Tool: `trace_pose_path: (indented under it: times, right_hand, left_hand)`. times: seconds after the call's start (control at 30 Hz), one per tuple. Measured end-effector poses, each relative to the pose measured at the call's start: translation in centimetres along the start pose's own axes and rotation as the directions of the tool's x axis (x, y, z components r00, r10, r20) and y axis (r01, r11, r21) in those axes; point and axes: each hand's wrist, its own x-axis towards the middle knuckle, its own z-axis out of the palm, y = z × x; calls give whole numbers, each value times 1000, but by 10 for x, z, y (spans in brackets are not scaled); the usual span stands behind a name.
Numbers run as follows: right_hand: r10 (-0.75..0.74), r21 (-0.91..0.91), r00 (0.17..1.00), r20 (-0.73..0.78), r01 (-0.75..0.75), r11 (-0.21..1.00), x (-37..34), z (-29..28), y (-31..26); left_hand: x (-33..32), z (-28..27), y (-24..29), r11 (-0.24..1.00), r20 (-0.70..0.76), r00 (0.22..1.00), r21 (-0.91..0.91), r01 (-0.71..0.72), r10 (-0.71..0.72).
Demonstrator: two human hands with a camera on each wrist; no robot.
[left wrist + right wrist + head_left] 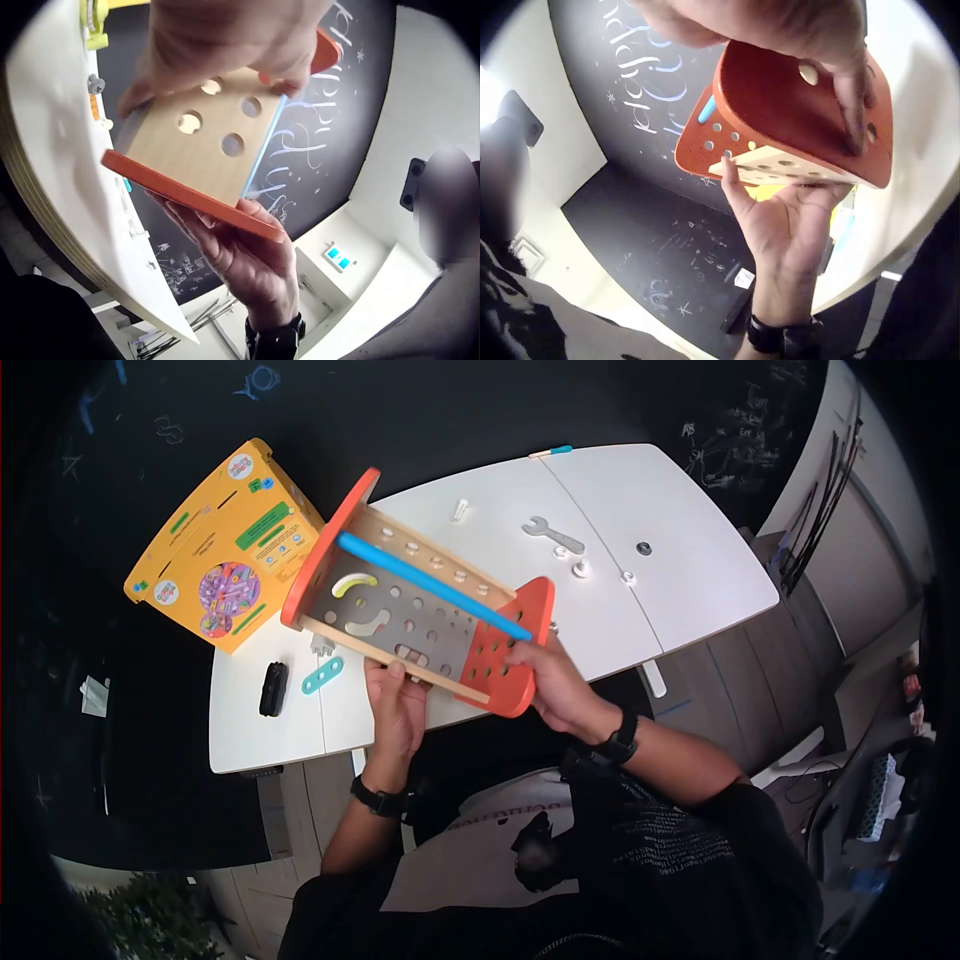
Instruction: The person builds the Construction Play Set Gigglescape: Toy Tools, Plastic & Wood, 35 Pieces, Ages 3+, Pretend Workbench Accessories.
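Both hands hold a toy wooden toolbox (405, 622), tilted, above the near side of the table. It has orange end panels (515, 680), pale wooden side slats, a grey base with round and curved holes, and a blue rod (430, 584) across the top. My left hand (398, 710) grips the near side slat (225, 139), its thumb over the edge and fingers underneath. My right hand (568, 692) grips the right end panel, thumb on the inner face and fingers on the outside, as the right wrist view shows (810, 112).
A yellow box (170, 575) stands at the table's left. Near it lie a teal strip with holes (322, 675) and a black object (272, 690). Farther right are a grey toy wrench (553, 536), several white pieces (581, 569), a dark ring (643, 548) and a teal-handled stick (552, 451).
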Motion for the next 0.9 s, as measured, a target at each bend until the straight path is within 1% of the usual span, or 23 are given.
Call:
trace_pose_path:
  times: [0.03, 0.07, 0.1, 0.13, 0.17, 0.2, 0.23, 0.3, 0.33, 0.37, 0.4, 0.43, 0.47, 0.5, 0.53, 0.57, 0.63, 0.7, 0.73, 0.77, 0.8, 0.83, 0.9]
  right_hand:
    - [29, -13, 999, 32, -29, 1000, 1, -3, 8]
    - [-5, -62, 999, 51, 8, 998, 7, -2, 24]
    - [-4, -62, 999, 49, 7, 998, 6, -5, 34]
    - [22, -93, 999, 24, -19, 996, 1, 1, 33]
    - [47, -121, 999, -2, -47, 992, -2, 6, 31]
    - [82, -161, 997, 12, -79, 984, -5, 9, 29]
    - [87, -158, 996, 10, -85, 984, -5, 8, 29]
    - [94, -326, 991, 90, -60, 943, -3, 3, 31]
    - [95, -326, 991, 89, -62, 943, -2, 2, 35]
    - [8, -354, 996, 83, 22, 935, -1, 2, 39]
    - [-81, -382, 994, 80, 105, 918, -1, 1, 41]
    - [-79, -381, 994, 78, 103, 919, -2, 2, 37]
    - [-47, -332, 998, 47, 60, 941, -5, 3, 28]
    - [-7, -283, 1000, 25, 14, 959, -6, 0, 21]
    - [4, -301, 1000, -6, -5, 954, -6, -8, 18]
    - [-39, -274, 997, -64, 20, 962, -6, -9, 15]
    - [-45, -322, 997, -69, 21, 946, 4, -36, 10]
    - [-52, -368, 998, -41, 33, 929, 6, -54, -4]
    - [-14, -387, 995, -101, -27, 922, 2, -54, -15]
    - [-3, -419, 999, -45, -16, 908, 2, -56, -24]
    - [-6, -444, 998, -63, -22, 896, -1, -54, -31]
    - [-12, -468, 996, -84, -28, 883, -3, -54, -37]
    - [17, -460, 997, -75, -50, 887, -2, -64, -45]
  left_hand:
    - [-1, 3, 3, 1000, 0, 1000, -1, 4, -4]
    - [-2, 5, 5, 997, -105, 993, 61, 53, -47]
    - [-3, 5, 6, 987, -213, 974, 117, 107, -80]
    - [0, 1, 7, 976, -264, 959, 157, 151, -106]
    - [4, -5, 9, 975, -265, 958, 159, 154, -108]
    - [8, -13, 12, 960, -274, 946, 168, 224, -172]
    - [10, -16, 14, 940, -285, 929, 176, 293, -236]
    - [12, -16, 18, 932, -318, 917, 190, 310, -240]
    - [14, -20, 20, 937, -275, 920, 129, 324, -280]
    - [15, -23, 22, 938, -228, 921, 69, 340, -317]
    - [16, -23, 23, 937, -227, 920, 70, 342, -318]
    - [16, -21, 27, 917, -189, 908, 78, 392, -373]
    - [16, -21, 31, 893, -155, 892, 86, 441, -425]
    - [15, -18, 32, 895, -166, 891, 81, 439, -422]
    - [16, -12, 31, 869, -126, 874, 108, 483, -470]
    - [17, -8, 29, 842, -92, 852, 135, 523, -515]
    - [19, 4, 19, 831, -97, 834, 79, 550, -543]
    - [23, 18, 10, 825, -29, 827, 54, 562, -562]
    - [24, 25, 6, 832, -47, 833, 44, 553, -551]
    - [24, 33, 3, 821, -44, 821, 32, 570, -569]
    - [25, 39, 0, 808, -38, 809, 20, 588, -587]
    - [27, 44, -1, 813, -46, 812, 9, 582, -581]
    - [30, 50, -4, 795, 9, 797, 71, 602, -604]
